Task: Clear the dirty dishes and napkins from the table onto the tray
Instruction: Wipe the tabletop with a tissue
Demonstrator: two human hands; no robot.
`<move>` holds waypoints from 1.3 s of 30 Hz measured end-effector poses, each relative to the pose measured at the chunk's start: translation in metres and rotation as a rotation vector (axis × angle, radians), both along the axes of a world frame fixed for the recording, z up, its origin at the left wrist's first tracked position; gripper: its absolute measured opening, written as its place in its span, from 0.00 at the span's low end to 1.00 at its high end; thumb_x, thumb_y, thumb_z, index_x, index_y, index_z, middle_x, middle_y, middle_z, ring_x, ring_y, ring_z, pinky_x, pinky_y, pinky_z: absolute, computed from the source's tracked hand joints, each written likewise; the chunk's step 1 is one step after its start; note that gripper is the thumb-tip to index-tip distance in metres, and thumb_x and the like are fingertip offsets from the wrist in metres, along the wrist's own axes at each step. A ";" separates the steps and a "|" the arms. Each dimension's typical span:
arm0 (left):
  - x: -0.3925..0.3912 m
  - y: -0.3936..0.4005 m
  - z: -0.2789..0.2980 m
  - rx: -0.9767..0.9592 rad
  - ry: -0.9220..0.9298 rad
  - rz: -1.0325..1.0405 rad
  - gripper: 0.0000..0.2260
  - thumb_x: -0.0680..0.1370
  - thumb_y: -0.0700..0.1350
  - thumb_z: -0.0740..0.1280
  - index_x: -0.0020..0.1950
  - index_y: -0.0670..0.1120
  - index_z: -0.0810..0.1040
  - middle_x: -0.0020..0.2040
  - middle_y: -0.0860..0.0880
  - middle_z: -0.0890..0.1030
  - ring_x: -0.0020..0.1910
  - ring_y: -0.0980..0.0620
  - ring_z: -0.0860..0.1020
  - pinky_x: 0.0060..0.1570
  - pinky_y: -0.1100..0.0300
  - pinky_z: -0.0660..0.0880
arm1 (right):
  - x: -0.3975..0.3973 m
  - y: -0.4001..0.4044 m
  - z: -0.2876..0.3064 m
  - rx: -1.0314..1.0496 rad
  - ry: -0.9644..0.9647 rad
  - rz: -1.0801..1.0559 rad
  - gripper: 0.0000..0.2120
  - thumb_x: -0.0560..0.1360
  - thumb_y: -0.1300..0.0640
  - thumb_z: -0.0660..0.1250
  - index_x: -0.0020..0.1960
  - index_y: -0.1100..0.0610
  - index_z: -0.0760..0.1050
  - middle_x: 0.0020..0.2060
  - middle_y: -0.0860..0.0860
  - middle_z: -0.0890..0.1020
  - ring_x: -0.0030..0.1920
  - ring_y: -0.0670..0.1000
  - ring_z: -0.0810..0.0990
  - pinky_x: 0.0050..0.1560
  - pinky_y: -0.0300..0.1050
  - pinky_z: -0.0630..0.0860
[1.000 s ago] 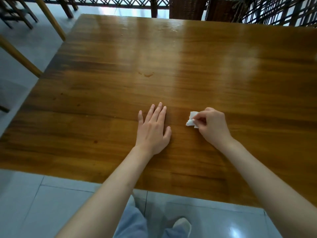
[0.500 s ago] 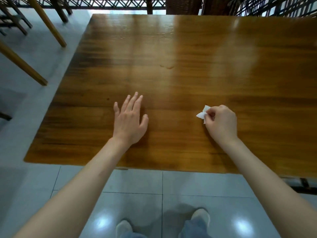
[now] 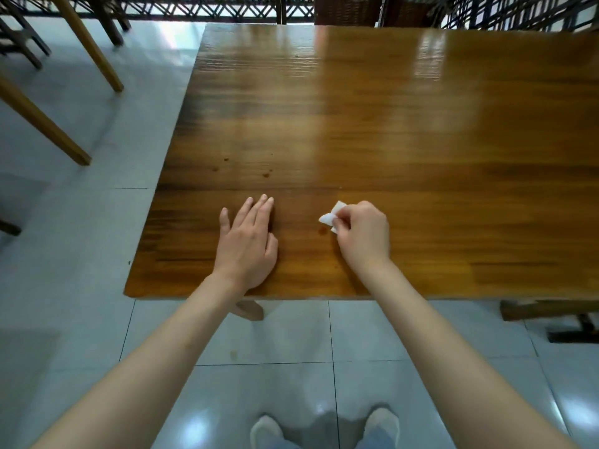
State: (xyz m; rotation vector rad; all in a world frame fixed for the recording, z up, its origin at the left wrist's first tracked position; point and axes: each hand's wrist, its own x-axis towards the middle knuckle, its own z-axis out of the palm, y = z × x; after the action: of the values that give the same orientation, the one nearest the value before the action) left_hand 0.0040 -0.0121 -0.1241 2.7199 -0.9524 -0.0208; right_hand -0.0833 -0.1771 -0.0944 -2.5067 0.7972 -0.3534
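The right hand (image 3: pixel 361 233) pinches a small crumpled white napkin (image 3: pixel 332 217) between thumb and fingertips, fingers curled around it. The napkin sits at or just above the table (image 3: pixel 405 131), directly beside a small dark spot (image 3: pixel 322 231) on the wood near the front edge. Whether the napkin touches the surface cannot be told.

Procedure for the step in hand, judged as spot-wiping or lifting the napkin:
1. Keep the pinch firm enough that the paper does not slip, but leave a free corner exposed toward the spot.
2. Press the free corner onto the spot and draw it toward the body in 1 short stroke, so residue gathers in the paper instead of spreading.
3. Fold the soiled face inward before carrying the napkin away.
4. Locate the tray first; no tray and no dishes appear in this view.

More small dark spots (image 3: pixel 267 172) lie farther up the table, left of centre.

Hand pose: the left hand (image 3: pixel 248 241) lies flat, palm down, on the table, fingers straight and together, thumb out to the side; it holds nothing and appears to serve as a brace. The right wrist is bent slightly inward, knuckles up. Both forearms extend forward from the body over the tiled floor (image 3: pixel 81 222).
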 end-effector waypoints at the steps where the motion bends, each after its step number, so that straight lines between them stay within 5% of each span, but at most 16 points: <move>1: 0.000 0.000 0.000 -0.005 -0.002 0.003 0.25 0.78 0.51 0.51 0.75 0.49 0.58 0.75 0.50 0.62 0.75 0.49 0.57 0.70 0.47 0.41 | 0.005 0.010 0.001 0.005 -0.009 0.042 0.07 0.76 0.60 0.66 0.46 0.59 0.82 0.39 0.54 0.76 0.39 0.51 0.73 0.35 0.39 0.63; 7: -0.001 0.002 -0.001 -0.026 0.008 -0.001 0.26 0.77 0.50 0.50 0.76 0.49 0.58 0.75 0.50 0.62 0.75 0.49 0.57 0.70 0.47 0.40 | -0.004 0.018 0.001 -0.022 -0.014 0.251 0.06 0.75 0.63 0.66 0.46 0.59 0.82 0.38 0.53 0.76 0.40 0.50 0.74 0.39 0.40 0.72; 13: 0.001 0.002 0.001 -0.029 0.025 -0.010 0.26 0.77 0.49 0.50 0.76 0.49 0.57 0.76 0.50 0.60 0.76 0.49 0.55 0.71 0.47 0.40 | 0.003 0.019 0.000 -0.029 -0.040 0.099 0.06 0.74 0.65 0.66 0.47 0.62 0.82 0.38 0.53 0.74 0.40 0.52 0.74 0.39 0.39 0.67; 20: -0.003 0.002 0.002 -0.051 0.050 -0.017 0.25 0.79 0.46 0.54 0.76 0.49 0.56 0.76 0.50 0.59 0.76 0.50 0.54 0.71 0.48 0.39 | -0.012 0.020 0.002 -0.037 0.005 0.239 0.04 0.74 0.63 0.68 0.45 0.61 0.82 0.37 0.54 0.76 0.39 0.51 0.74 0.37 0.41 0.73; 27: 0.019 0.012 0.006 -0.164 0.010 0.102 0.25 0.78 0.43 0.58 0.76 0.49 0.59 0.77 0.49 0.57 0.76 0.48 0.52 0.70 0.50 0.39 | 0.007 0.043 0.000 -0.040 -0.029 0.201 0.05 0.74 0.64 0.68 0.45 0.62 0.82 0.37 0.55 0.77 0.38 0.48 0.71 0.34 0.30 0.62; 33: 0.063 0.035 0.012 -0.123 -0.006 0.180 0.27 0.77 0.42 0.60 0.75 0.46 0.58 0.77 0.46 0.57 0.76 0.46 0.53 0.72 0.45 0.43 | 0.027 0.047 -0.002 -0.031 -0.043 0.212 0.04 0.73 0.65 0.68 0.45 0.62 0.82 0.36 0.56 0.77 0.38 0.50 0.72 0.34 0.35 0.63; 39: 0.094 0.041 0.009 -0.011 -0.026 0.208 0.31 0.76 0.51 0.62 0.76 0.45 0.55 0.77 0.45 0.55 0.76 0.45 0.52 0.72 0.42 0.45 | 0.073 0.044 -0.006 -0.045 -0.079 0.255 0.05 0.74 0.64 0.67 0.46 0.62 0.82 0.37 0.56 0.78 0.40 0.51 0.74 0.39 0.40 0.69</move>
State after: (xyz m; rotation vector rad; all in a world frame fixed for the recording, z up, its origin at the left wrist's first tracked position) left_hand 0.0977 0.0287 -0.1148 2.8010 -0.6695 0.0593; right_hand -0.0102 -0.1336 -0.1006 -2.5793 0.4361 -0.3817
